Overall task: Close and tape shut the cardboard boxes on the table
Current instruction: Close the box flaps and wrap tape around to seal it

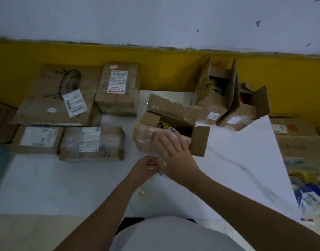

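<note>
White table point(65, 178), yellow wall point(155, 69): right grip point(175, 153) flat on box point(199, 140), left grip point(146, 169) unclear.

Boxes we find around the open box point(171, 127) on the table point(65, 178)

Left of it we see a near sealed box point(92, 144), then a far-left sealed box point(38, 140). Behind these lie a flat box point(54, 95) and a taller box point(117, 89). Right-behind it stand two opened boxes point(215, 98). Before it lies a tape roll point(142, 194).
</note>
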The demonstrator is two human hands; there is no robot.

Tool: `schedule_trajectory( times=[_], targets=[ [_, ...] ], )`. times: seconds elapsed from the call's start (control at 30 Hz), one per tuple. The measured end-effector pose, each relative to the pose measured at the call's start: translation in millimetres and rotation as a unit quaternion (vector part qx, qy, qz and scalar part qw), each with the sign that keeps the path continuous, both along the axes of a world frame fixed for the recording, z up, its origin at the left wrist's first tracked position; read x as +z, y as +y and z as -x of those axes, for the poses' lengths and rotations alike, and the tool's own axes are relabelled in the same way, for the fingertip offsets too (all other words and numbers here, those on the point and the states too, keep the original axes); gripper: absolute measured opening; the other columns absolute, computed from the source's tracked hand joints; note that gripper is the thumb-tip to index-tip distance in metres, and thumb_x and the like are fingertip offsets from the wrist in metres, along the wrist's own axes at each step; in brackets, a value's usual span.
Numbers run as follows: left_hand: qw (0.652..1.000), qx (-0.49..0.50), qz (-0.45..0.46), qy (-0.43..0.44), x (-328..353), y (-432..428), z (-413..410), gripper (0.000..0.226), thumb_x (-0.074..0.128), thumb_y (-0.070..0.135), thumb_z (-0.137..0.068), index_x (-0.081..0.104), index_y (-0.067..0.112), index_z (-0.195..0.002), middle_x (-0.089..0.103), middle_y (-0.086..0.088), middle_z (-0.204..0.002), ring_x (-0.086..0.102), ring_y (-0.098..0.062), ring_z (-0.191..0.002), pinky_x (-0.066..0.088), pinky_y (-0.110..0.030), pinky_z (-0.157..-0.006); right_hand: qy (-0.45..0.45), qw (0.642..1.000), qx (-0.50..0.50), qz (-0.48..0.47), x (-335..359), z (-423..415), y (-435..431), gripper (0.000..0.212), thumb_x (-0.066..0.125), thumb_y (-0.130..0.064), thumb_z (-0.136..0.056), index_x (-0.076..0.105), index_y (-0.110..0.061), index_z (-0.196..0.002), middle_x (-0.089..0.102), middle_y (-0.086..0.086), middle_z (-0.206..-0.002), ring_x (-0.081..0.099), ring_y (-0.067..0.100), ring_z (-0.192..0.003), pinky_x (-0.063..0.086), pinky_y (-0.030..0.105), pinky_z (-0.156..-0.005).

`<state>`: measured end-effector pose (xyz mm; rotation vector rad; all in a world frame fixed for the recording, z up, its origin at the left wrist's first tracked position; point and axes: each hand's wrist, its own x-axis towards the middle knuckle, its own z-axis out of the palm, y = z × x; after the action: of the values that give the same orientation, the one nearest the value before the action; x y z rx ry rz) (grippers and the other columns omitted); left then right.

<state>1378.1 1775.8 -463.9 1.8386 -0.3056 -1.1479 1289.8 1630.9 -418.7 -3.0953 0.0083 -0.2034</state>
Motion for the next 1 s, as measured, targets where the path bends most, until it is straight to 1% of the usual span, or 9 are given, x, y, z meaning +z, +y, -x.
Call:
schedule_trajectory(
  times=[0.07, 0.1, 0.2, 0.27, 0.4, 0.6, 0.77, 0.9, 1.0],
  targets=[
    [0.999, 0.032, -0.032, 0.01, -10.2, 33.9, -8.3, 0.019, 0.064, -0.002, -0.086, 0.064, 0.013, -0.099, 0.069, -0.009, -0.097, 0.067, -0.012, -0.084, 0.057, -0.03, -0.079, -0.117, 0.986, 0.107, -0.052, -12.2, 5.2, 44.5, 0.042, 0.06, -0.025, -0.09, 0.058, -0.008, -0.128, 0.058, 0.012, -0.132, 0.05, 0.027, -0.12, 0.041, 0.041, -0.103],
    [0.997, 0.048, -0.053, 0.006, -14.9, 50.9, -10.8, 0.02, 0.064, 0.0, -0.084, 0.065, 0.012, -0.101, 0.068, -0.012, -0.102, 0.066, -0.018, -0.089, 0.056, -0.032, -0.079, -0.117, 0.982, 0.132, -0.065, -22.5, 8.1, 66.2, 0.033, 0.063, -0.016, -0.083, 0.062, -0.009, -0.116, 0.063, 0.01, -0.116, 0.053, 0.023, -0.103, 0.045, 0.034, -0.089],
    [0.989, 0.097, -0.105, -0.029, -27.0, 98.3, -9.9, 0.017, 0.07, 0.009, -0.081, 0.065, 0.019, -0.094, 0.067, -0.006, -0.099, 0.063, -0.024, -0.092, 0.052, -0.028, -0.074, 0.073, 0.989, 0.043, -0.12, -68.9, 16.8, 104.9, 0.041, 0.084, -0.02, -0.056, 0.064, -0.015, -0.092, 0.062, 0.004, -0.084, 0.055, 0.016, -0.069, 0.049, 0.026, -0.054],
    [0.984, 0.1, -0.141, -0.049, -35.9, 125.4, -5.4, 0.012, 0.065, 0.011, -0.088, 0.066, 0.018, -0.097, 0.064, -0.001, -0.097, 0.061, -0.02, -0.09, 0.051, -0.03, -0.078, 0.221, 0.963, -0.058, -0.144, -96.7, 21.5, 114.6, 0.055, 0.093, -0.028, -0.036, 0.071, -0.014, -0.084, 0.064, 0.006, -0.082, 0.058, 0.017, -0.059, 0.046, 0.024, -0.045],
    [0.982, 0.093, -0.156, -0.053, -50.0, 164.8, 2.0, 0.014, 0.062, 0.009, -0.09, 0.065, 0.021, -0.096, 0.064, -0.004, -0.097, 0.06, -0.02, -0.091, 0.051, -0.039, -0.088, 0.28, 0.933, -0.167, -0.152, -121.8, 30.9, 127.5, 0.044, 0.066, -0.008, -0.076, 0.059, 0.002, -0.118, 0.056, 0.021, -0.12, 0.058, 0.035, -0.092, 0.05, 0.038, -0.067],
    [0.981, 0.078, -0.165, -0.062, -51.4, 181.4, 10.2, 0.017, 0.06, 0.008, -0.09, 0.063, 0.025, -0.088, 0.063, -0.003, -0.093, 0.06, -0.023, -0.089, 0.051, -0.038, -0.083, 0.23, 0.95, -0.162, -0.136, -122.3, 18.2, 129.0, 0.049, 0.077, -0.022, -0.065, 0.058, -0.014, -0.109, 0.058, 0.008, -0.107, 0.057, 0.026, -0.079, 0.047, 0.033, -0.056],
    [0.984, 0.057, -0.153, -0.067, -51.1, 176.7, 7.5, 0.019, 0.058, 0.007, -0.091, 0.064, 0.025, -0.087, 0.064, -0.003, -0.091, 0.062, -0.024, -0.088, 0.048, -0.032, -0.077, 0.27, 0.919, -0.223, -0.181, -122.0, 8.7, 129.2, 0.033, 0.057, -0.017, -0.089, 0.05, -0.008, -0.12, 0.051, 0.012, -0.118, 0.059, 0.026, -0.097, 0.046, 0.03, -0.075],
    [0.988, 0.078, -0.117, -0.059, -31.4, 159.8, 1.4, 0.021, 0.055, 0.001, -0.094, 0.064, 0.019, -0.087, 0.065, -0.004, -0.09, 0.064, -0.021, -0.083, 0.046, -0.014, -0.062, 0.241, 0.886, -0.276, -0.286, -96.5, 15.8, 133.8, 0.043, 0.062, -0.033, -0.088, 0.048, -0.01, -0.122, 0.048, 0.009, -0.12, 0.056, 0.024, -0.106, 0.043, 0.026, -0.078],
    [0.987, 0.108, -0.095, -0.071, -8.9, 139.9, -6.2, 0.021, 0.055, 0.001, -0.094, 0.067, 0.016, -0.085, 0.067, -0.005, -0.09, 0.065, -0.023, -0.086, 0.047, -0.02, -0.065, 0.194, 0.881, -0.285, -0.322, -59.8, 27.8, 120.2, 0.046, 0.065, -0.042, -0.086, 0.056, -0.014, -0.122, 0.052, 0.006, -0.119, 0.055, 0.02, -0.106, 0.045, 0.026, -0.083]
  ],
)
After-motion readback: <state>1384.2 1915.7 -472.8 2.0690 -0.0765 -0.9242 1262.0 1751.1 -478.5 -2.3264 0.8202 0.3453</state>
